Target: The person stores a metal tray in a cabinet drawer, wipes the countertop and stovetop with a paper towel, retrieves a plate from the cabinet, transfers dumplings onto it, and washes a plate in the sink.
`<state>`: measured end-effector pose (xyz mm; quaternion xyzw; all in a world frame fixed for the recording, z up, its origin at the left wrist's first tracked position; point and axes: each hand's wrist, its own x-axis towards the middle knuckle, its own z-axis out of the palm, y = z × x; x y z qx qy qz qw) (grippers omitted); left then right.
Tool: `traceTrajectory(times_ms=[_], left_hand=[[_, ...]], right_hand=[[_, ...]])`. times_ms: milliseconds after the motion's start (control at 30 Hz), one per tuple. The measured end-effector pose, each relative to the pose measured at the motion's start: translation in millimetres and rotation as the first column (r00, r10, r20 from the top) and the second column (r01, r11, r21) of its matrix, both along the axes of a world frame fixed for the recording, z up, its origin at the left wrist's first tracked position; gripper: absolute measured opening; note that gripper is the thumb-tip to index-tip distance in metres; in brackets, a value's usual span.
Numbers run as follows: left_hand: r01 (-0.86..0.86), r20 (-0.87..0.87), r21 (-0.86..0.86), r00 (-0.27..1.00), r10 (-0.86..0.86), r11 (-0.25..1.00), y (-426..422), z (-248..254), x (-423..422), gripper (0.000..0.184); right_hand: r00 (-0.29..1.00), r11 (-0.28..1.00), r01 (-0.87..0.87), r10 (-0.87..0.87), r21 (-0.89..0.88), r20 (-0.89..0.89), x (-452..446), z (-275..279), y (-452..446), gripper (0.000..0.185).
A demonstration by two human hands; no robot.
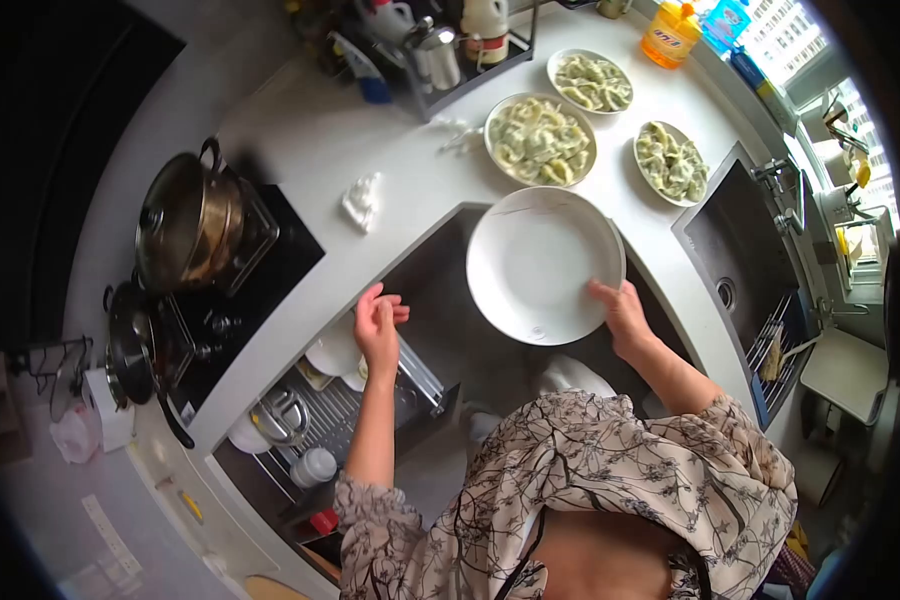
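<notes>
My right hand (625, 312) grips the right rim of a large white plate (540, 265), thumb on top. The plate's upper face is bare and it hangs in front of the counter edge. My left hand (379, 325) is raised with fingers apart, holding nothing, above an open drawer (390, 405) of dishes. Beyond the plate, three plates of dumplings stand on the counter: one nearest (542, 140), one farther back (592, 82), and one at the right (672, 162).
A lidded pot (185, 225) and a frying pan (135, 345) sit on the stove at left. A crumpled white tissue (362, 200) lies on the counter (300, 130). The sink (735, 250) is at right. An orange bottle (670, 35) and a condiment rack (480, 75) stand behind.
</notes>
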<state>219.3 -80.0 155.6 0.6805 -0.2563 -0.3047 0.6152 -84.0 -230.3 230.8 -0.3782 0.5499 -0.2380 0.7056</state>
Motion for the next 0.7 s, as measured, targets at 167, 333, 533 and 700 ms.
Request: traceTrajectory(times_ms=[167, 333, 533, 700], left_hand=[[0.263, -0.300, 0.017, 0.922, -0.246, 0.965, -169.7, 8.0, -43.4, 0.036], [0.391, -0.462, 0.150, 0.840, -0.285, 0.908, -258.9, -35.0, -54.6, 0.039], [0.439, -0.418, 0.281, 0.856, -0.303, 0.853, -284.3, -34.1, -58.8, 0.042], [0.452, -0.372, 0.262, 0.862, -0.343, 0.853, -291.9, -25.6, -53.6, 0.034]], right_hand=[[0.947, 0.948, 0.310, -0.315, -0.076, -0.065, -84.5, 14.9, -56.1, 0.028], [0.893, 0.892, 0.447, -0.442, 0.070, -0.078, -109.9, -32.6, -79.6, 0.029], [0.871, 0.861, 0.490, -0.482, 0.135, -0.093, -111.4, -57.0, -70.3, 0.030], [0.832, 0.817, 0.555, -0.544, 0.158, -0.110, -87.3, -74.0, -68.5, 0.029]])
